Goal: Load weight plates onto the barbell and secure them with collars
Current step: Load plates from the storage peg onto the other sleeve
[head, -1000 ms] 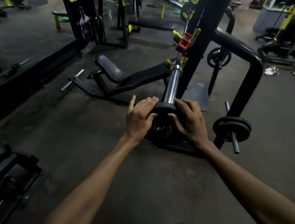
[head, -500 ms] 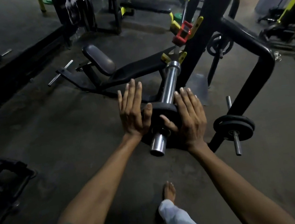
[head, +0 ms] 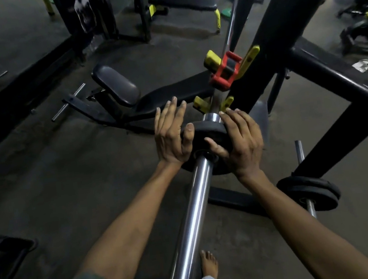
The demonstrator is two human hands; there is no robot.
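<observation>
Head view. One black weight plate (head: 203, 134) sits on the chrome barbell sleeve (head: 189, 221), far up it near the inner collar ring (head: 211, 117), directly between the two hands. Left hand (head: 172, 138) on the plate's left edge: fingers straight and loosely spread, pointing away from the camera, thumb laid on the plate's near face. Right hand (head: 241, 143) on the plate's right side: fingers lie over the rim, thumb presses the near face beside the sleeve. Both palms flat against the plate, neither closed into a fist.

Count: one barbell, one plate on it. Two more plates (head: 311, 192) stacked on a storage peg of the black rack (head: 299, 28), to the right. One red clip (head: 225, 72) on the rack. One black bench (head: 148, 97) beyond the hands. One bare foot (head: 209, 263) on the floor (head: 54, 181) beside the sleeve.
</observation>
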